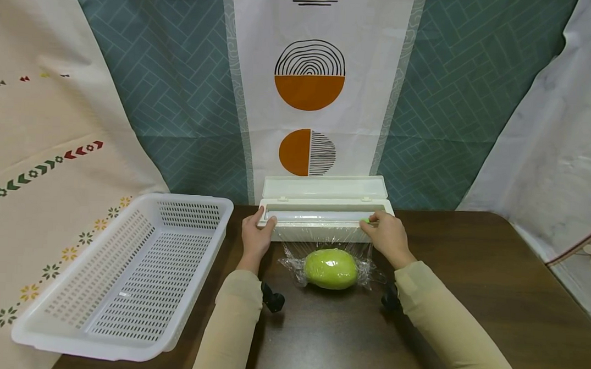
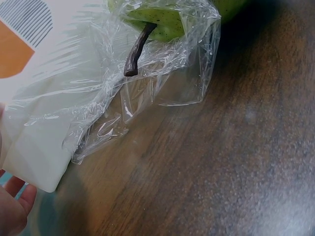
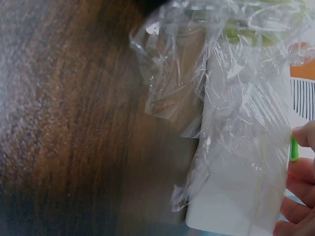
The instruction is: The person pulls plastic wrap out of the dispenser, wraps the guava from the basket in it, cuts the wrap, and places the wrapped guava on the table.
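A white plastic-wrap dispenser (image 1: 323,233) stands on the table with its lid (image 1: 325,187) raised and a roll of film (image 1: 319,216) inside. My left hand (image 1: 256,235) grips the dispenser's left end, thumb at the front edge. At the other end, my right hand (image 1: 388,236) pinches a small green slider (image 3: 294,149) on the edge between thumb and finger. Clear plastic wrap (image 2: 110,93) runs from the dispenser down to a green fruit (image 1: 331,268) lying in front of it. The wrap surrounds the fruit and bunches at both ends; a brown stem (image 2: 139,49) shows at one end.
To the left stands a white perforated basket (image 1: 218,247) with nothing in it. Patterned cloths (image 1: 190,92) hang behind the dark wooden table (image 1: 318,339) and at its sides.
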A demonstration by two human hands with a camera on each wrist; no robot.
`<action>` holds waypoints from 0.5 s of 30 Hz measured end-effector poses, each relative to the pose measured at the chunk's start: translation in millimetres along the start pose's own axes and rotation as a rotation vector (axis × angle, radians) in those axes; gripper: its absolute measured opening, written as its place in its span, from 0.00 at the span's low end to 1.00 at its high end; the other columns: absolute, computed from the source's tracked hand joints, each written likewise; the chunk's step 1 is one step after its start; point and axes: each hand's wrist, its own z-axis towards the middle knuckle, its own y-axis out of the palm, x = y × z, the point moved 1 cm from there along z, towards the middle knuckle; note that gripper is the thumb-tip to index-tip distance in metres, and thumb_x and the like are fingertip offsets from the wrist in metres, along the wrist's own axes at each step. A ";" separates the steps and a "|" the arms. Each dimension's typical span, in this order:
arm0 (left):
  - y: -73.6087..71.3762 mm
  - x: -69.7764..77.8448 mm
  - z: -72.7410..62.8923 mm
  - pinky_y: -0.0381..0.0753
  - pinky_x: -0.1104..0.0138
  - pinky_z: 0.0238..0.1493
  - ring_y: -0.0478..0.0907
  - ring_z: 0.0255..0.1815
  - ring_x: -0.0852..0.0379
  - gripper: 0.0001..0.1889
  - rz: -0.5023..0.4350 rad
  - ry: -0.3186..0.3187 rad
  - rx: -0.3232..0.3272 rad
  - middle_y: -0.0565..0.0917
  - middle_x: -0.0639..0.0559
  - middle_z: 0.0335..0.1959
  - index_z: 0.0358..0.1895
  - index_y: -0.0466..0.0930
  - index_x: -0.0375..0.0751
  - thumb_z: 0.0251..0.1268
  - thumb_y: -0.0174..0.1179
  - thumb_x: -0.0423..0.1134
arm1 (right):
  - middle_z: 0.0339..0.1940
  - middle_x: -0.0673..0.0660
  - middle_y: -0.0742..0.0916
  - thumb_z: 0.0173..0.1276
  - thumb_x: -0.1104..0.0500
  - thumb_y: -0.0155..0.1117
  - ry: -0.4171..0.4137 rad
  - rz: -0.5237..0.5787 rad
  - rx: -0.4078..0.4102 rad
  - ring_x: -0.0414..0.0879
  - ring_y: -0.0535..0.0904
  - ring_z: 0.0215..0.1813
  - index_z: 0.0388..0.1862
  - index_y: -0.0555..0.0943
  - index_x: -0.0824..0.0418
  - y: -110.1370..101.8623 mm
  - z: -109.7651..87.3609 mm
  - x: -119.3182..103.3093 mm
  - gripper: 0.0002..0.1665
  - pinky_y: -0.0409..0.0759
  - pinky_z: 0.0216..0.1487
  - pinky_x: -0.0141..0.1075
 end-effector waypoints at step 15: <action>-0.2 -1.5 0.7 0.59 0.50 0.69 0.62 0.66 0.41 0.30 -0.008 0.001 -0.002 0.62 0.37 0.64 0.69 0.65 0.46 0.64 0.59 0.44 | 0.41 0.66 0.86 0.65 0.50 0.61 0.020 0.008 0.013 0.58 0.82 0.38 0.42 0.81 0.67 0.6 1.4 1.4 0.20 0.78 0.41 0.50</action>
